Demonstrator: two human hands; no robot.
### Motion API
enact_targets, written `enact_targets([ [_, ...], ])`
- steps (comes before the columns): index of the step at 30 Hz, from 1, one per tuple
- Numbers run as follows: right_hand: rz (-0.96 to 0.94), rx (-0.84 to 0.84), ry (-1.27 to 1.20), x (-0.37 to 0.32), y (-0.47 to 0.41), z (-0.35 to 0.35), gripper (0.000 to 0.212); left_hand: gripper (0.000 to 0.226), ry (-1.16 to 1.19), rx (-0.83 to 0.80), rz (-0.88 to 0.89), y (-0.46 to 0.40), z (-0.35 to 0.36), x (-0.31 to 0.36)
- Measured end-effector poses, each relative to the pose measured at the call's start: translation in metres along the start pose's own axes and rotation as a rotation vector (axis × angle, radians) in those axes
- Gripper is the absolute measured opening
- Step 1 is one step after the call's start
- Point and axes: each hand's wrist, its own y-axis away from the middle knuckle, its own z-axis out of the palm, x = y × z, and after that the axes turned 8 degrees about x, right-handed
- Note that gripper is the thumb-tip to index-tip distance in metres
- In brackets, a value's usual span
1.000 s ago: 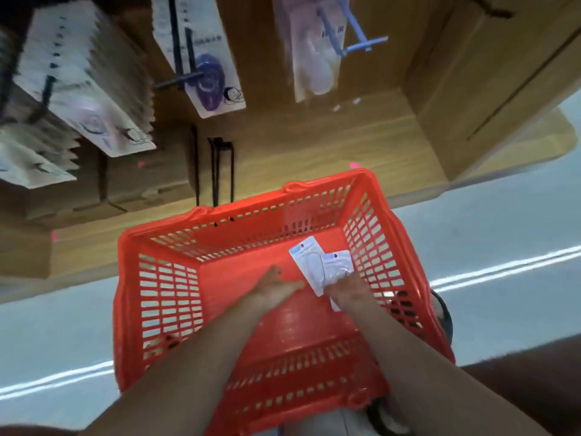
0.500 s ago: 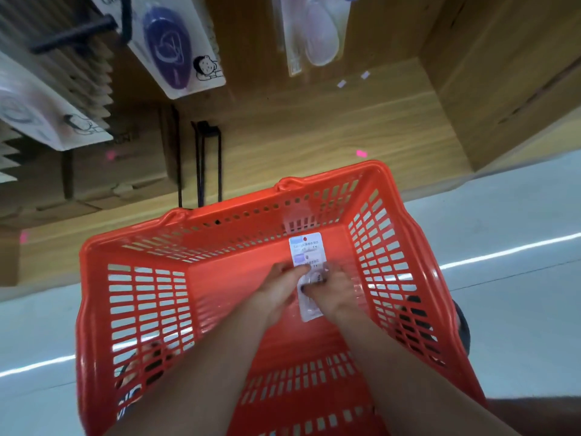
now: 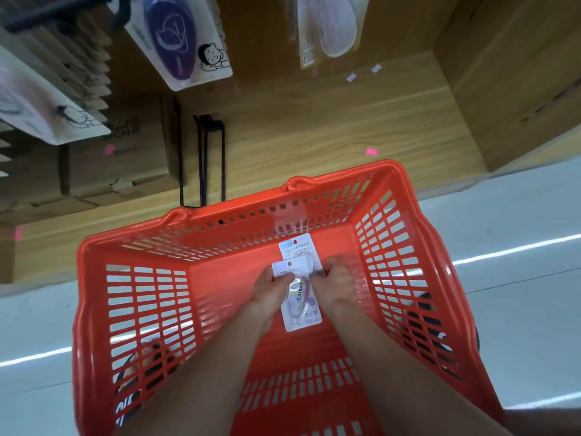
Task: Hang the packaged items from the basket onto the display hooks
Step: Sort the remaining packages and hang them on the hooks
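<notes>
A wooden display wall rises behind a pale floor marked with white lines, and a wood shelf [image 3: 314, 127] runs along its foot. Black hooks [image 3: 210, 158] stick out of the wall; above them hang carded packs, one with a purple oval item [image 3: 176, 39] and another with a pale pink one [image 3: 333, 26], while a thick row of white cards [image 3: 47, 99] hangs at the far left. Brown cartons [image 3: 103, 171] sit on the shelf under that row. On the floor in front stands a red basket [image 3: 94, 278] with slotted walls. Both arms reach down into it. The left hand [image 3: 267, 289] pinches the left edge of a small pack [image 3: 298, 297] marked "Campus", thumb on its top corner. The right hand [image 3: 333, 284] has its fingers curled onto the right side of the packs. A second pack [image 3: 297, 247] lies partly under the first, its top end poking out toward the basket's far wall. Both packs are low inside the basket, near its floor.
</notes>
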Motion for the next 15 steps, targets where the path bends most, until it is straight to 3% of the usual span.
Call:
enact_targets([
  [4,0.131,-0.105,-0.150,-0.008,-0.007,0.002,0.035,0.023,0.038,-0.012,-0.001,0.002,-0.006,0.003],
  [11,0.168,-0.335,-0.393,0.001,-0.009,0.001,0.083,0.021,0.003,-0.108,0.066,0.024,-0.031,0.025],
  [13,0.091,-0.395,-0.468,-0.011,0.006,-0.012,0.069,0.022,-0.024,-0.155,0.109,0.038,-0.043,0.039],
  [15,0.007,-0.404,-0.499,-0.030,0.027,-0.033,0.034,0.024,-0.036,-0.185,0.159,0.055,-0.058,0.055],
])
